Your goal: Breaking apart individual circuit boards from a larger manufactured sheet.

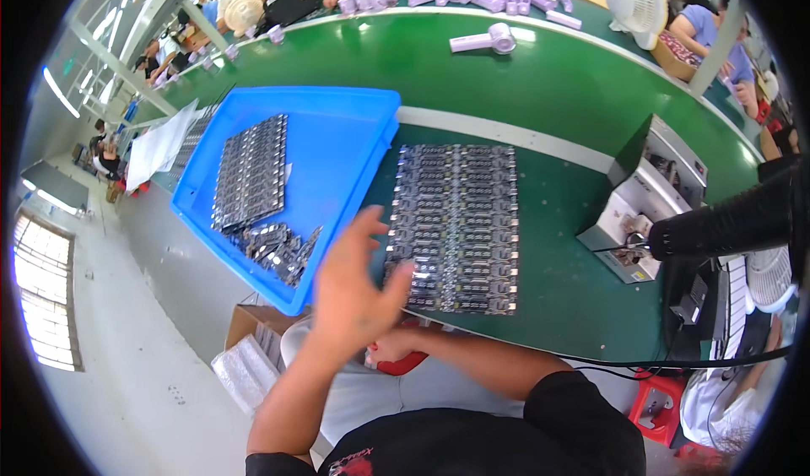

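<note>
My left hand (354,294) is raised over the front edge of the green table, fingers spread, holding nothing. Beside its fingertips lies a flat panel of dark circuit boards (472,223), joined in rows. On the left, a blue plastic tray (337,96) holds more board panels (253,168) and a heap of loose small boards (278,252). Lower down, my right hand (395,343) is near my lap, below the table edge and close to something red (407,364). The left wrist partly covers its fingers, so their grip is unclear.
A metal box-shaped fixture (645,193) stands at the right, beside a thick black tube (726,223). Beyond the table runs a green conveyor (354,62) with a lilac handheld fan (485,41). A cardboard box (245,324) sits below the tray. Other people work across the belt.
</note>
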Motion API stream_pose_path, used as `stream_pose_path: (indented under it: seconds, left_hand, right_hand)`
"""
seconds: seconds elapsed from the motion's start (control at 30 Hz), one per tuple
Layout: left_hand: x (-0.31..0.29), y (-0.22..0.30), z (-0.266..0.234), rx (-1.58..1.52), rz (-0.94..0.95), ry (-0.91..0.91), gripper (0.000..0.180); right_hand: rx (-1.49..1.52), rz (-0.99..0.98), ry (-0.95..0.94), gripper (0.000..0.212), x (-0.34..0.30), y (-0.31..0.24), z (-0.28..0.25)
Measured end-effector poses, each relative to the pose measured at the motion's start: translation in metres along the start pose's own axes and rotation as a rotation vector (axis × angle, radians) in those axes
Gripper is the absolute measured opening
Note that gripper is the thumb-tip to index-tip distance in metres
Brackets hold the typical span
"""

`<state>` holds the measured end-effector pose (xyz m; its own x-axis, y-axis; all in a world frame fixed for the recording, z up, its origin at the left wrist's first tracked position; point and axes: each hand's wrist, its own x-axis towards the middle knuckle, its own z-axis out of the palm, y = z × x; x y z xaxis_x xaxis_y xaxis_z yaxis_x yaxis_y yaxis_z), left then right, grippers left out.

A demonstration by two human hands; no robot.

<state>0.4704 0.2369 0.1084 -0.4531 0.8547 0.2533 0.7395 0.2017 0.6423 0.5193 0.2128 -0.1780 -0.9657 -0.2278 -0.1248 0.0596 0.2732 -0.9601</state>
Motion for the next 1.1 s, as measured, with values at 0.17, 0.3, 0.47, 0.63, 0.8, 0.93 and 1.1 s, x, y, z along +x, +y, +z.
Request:
stream_pose_path:
  seconds: [0.17,0.3,0.47,0.63,0.8,0.93,1.1]
  left_hand:
    - [0.015,-0.011,0.047,0.358,-0.011,-0.037,0.096]
    - [0.033,-0.014,0.053,0.223,-0.114,-0.038,0.099]
    - [0.049,-0.013,0.044,-0.267,-0.387,-0.039,0.090]
    - [0.050,-0.031,0.034,-0.275,-0.426,-0.111,0.076]
    - [0.035,-0.005,-0.012,-0.179,-0.282,-0.206,0.068]
    - [0.061,-0.022,-0.088,-0.170,-0.276,-0.034,0.052]
    - [0.101,-0.189,-0.181,0.365,-0.336,0.380,0.075]
  right_hand:
    - [-0.010,-0.021,0.001,0.033,0.007,0.011,0.015]
    - [-0.043,0.134,-0.094,0.031,-0.007,-0.005,-0.006]
    - [-0.167,0.061,-0.097,0.034,-0.007,-0.006,-0.012]
    - [-0.228,0.115,-0.133,0.038,-0.019,-0.028,-0.019]
    - [-0.341,0.128,-0.189,0.043,-0.031,-0.030,-0.025]
    - [-0.328,0.160,-0.137,0.038,-0.059,-0.065,-0.034]
    - [-0.340,-0.109,-0.138,0.024,-0.090,-0.143,-0.045]
